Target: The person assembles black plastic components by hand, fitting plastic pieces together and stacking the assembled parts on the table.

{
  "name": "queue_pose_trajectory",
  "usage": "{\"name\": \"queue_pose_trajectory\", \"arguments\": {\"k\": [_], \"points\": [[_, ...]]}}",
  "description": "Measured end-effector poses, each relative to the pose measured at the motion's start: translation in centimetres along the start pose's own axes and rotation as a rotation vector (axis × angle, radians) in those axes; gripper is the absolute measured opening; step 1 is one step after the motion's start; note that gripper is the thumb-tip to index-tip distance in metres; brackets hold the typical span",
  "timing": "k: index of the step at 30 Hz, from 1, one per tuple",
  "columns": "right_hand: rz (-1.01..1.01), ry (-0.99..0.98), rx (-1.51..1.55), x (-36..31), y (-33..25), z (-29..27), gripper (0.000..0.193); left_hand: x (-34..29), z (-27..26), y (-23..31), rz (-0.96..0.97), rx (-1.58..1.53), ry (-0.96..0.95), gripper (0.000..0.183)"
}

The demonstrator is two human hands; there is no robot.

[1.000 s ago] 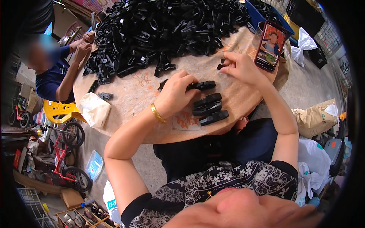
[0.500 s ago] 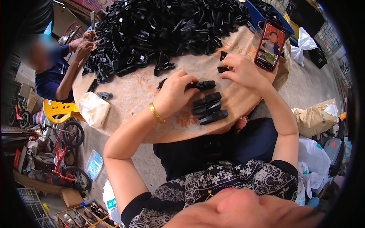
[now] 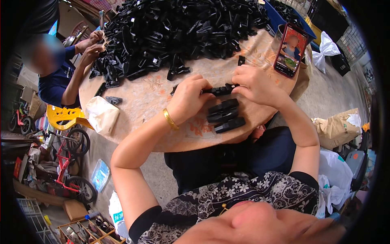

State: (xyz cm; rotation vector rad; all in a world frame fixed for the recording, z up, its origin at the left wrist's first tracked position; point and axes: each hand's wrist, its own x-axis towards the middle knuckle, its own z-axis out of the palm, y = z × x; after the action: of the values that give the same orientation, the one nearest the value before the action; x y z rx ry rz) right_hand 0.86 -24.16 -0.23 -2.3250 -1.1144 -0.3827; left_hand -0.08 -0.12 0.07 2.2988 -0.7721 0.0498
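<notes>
My left hand (image 3: 190, 96) pinches the left end of a black plastic part (image 3: 221, 90), low over the table. At that part's other end, my right hand (image 3: 252, 84) is closed on a small black plastic piece, mostly hidden by the fingers. The two pieces meet or nearly meet; I cannot tell whether they are joined. Just nearer to me, several similar black parts (image 3: 223, 110) lie side by side. One small black piece (image 3: 241, 60) rests beyond my right hand, and another (image 3: 174, 89) shows partly behind my left wrist.
A big heap of black plastic parts (image 3: 174, 36) covers the table's far side. A phone (image 3: 291, 49) stands at the right, near a blue bin (image 3: 298, 20). A white bag (image 3: 101, 115) lies on the left edge. Across the heap, another person's hands (image 3: 94, 45) work.
My right hand has come nearer and slightly left, bringing its small piece to the right end of the part in my left hand. My left hand has barely moved.
</notes>
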Motion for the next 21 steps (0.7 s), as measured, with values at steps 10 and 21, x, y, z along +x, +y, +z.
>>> {"name": "queue_pose_trajectory", "arguments": {"k": [10, 21], "points": [[0.044, -0.113, 0.3, 1.2, -0.7, 1.2, 0.021, -0.1, -0.8, 0.0, 0.19, 0.132, -0.052, 0.028], [0.202, -0.183, 0.332, -0.4, 0.9, 0.0, 0.028, 0.4, -6.8, -4.3, -0.211, 0.254, -0.185, 0.088]]}}
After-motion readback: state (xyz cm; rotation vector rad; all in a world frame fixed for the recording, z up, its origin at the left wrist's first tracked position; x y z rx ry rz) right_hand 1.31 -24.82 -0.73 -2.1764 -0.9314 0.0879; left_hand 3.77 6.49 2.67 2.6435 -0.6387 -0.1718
